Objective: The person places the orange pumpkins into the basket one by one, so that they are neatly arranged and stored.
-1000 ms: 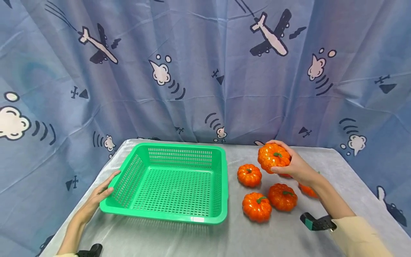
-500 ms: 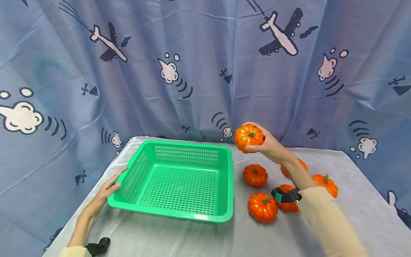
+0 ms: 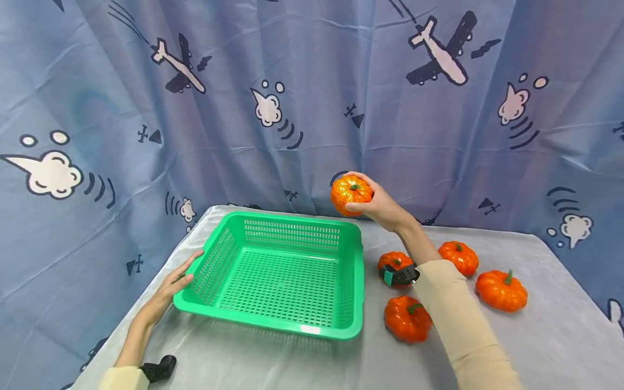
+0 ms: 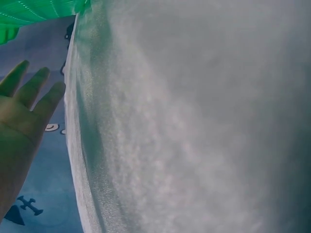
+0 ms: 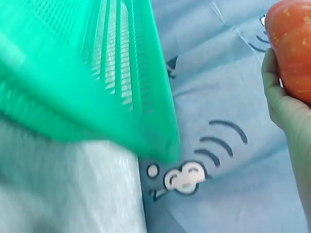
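In the head view my right hand grips an orange toy pumpkin with a green stem, fingers behind and thumb in front. It hangs in the air past the back right corner of a green plastic basket. The right wrist view shows the same pumpkin at its right edge. My left hand rests against the basket's left side with its fingers extended. In the left wrist view the left hand's fingers look straight and spread. The basket holds nothing.
Several more pumpkins lie right of the basket: one partly behind the right wristband, a front one, and two farther right, a back one and a near one. A blue patterned curtain hangs behind the white-covered table.
My right hand has carried the pumpkin leftward and up, from above the other pumpkins to near the basket's back right corner. The left hand keeps its place at the basket. The head view has shifted slightly.
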`<act>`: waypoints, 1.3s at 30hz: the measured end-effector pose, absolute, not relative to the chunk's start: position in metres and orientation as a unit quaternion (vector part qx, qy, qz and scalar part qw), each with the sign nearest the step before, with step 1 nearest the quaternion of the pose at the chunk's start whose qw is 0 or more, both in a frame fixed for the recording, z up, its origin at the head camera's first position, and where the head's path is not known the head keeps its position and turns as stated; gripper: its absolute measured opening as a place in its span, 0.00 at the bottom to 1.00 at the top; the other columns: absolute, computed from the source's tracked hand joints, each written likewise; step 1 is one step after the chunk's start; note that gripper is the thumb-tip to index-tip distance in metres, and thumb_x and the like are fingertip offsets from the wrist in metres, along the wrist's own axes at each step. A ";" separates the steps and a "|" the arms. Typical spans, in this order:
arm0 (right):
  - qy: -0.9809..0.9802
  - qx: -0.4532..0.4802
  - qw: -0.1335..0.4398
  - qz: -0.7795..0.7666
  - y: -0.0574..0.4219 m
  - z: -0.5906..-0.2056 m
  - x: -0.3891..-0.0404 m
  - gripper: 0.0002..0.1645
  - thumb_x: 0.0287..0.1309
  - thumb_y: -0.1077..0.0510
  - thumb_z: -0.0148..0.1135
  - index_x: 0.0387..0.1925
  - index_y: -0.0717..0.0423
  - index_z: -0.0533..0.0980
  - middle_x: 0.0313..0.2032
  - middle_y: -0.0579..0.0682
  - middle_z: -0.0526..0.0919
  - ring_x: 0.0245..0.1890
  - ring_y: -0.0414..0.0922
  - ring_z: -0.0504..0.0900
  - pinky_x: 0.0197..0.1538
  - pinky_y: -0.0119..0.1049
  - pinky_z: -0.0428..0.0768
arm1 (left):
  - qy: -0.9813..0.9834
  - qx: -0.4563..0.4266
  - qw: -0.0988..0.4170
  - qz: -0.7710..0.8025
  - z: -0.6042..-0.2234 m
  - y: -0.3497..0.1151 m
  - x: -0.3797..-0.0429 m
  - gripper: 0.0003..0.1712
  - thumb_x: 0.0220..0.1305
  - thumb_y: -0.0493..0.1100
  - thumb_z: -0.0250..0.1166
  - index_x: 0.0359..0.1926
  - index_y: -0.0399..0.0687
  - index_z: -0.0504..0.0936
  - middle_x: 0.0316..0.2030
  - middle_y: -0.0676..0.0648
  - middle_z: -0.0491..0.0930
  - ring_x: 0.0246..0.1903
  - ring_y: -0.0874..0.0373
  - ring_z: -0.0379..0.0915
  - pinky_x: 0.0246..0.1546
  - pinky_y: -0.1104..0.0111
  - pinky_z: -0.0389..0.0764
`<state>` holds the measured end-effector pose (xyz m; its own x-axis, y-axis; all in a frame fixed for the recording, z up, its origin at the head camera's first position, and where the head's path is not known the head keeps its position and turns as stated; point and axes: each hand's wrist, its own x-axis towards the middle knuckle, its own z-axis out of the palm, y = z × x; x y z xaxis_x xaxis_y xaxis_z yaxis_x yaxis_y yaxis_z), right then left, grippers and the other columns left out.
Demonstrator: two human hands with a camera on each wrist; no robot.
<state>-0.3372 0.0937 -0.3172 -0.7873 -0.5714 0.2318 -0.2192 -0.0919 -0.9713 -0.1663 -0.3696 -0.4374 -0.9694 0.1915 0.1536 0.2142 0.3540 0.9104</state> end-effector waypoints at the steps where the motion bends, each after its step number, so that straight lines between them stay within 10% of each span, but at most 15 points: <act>1: 0.660 -0.299 0.131 -0.677 0.088 -0.317 -0.339 0.35 0.55 0.72 0.60 0.61 0.46 0.63 0.57 0.54 0.65 0.50 0.52 0.71 0.47 0.36 0.79 | -0.822 -0.122 0.010 -0.556 -0.438 -0.370 -0.167 0.32 0.72 0.44 0.45 0.75 0.50 0.52 0.73 0.38 0.44 0.67 0.68 0.43 0.61 0.36 0.42; 10: 0.606 -0.304 0.156 -0.718 0.036 -0.318 -0.349 0.34 0.56 0.72 0.57 0.62 0.49 0.62 0.57 0.55 0.64 0.52 0.53 0.69 0.48 0.36 0.79 | -0.816 -0.124 0.008 -0.564 -0.441 -0.374 -0.170 0.32 0.72 0.44 0.45 0.75 0.51 0.52 0.74 0.40 0.43 0.71 0.44 0.34 0.61 0.35 0.39; 39: 0.633 -0.277 0.279 -0.667 -0.089 -0.413 -0.333 0.39 0.54 0.68 0.65 0.66 0.51 0.63 0.54 0.56 0.72 0.48 0.48 0.75 0.48 0.41 0.79 | -0.813 -0.125 0.001 -0.569 -0.442 -0.369 -0.164 0.32 0.73 0.43 0.42 0.75 0.53 0.49 0.73 0.56 0.47 0.65 0.76 0.42 0.62 0.38 0.43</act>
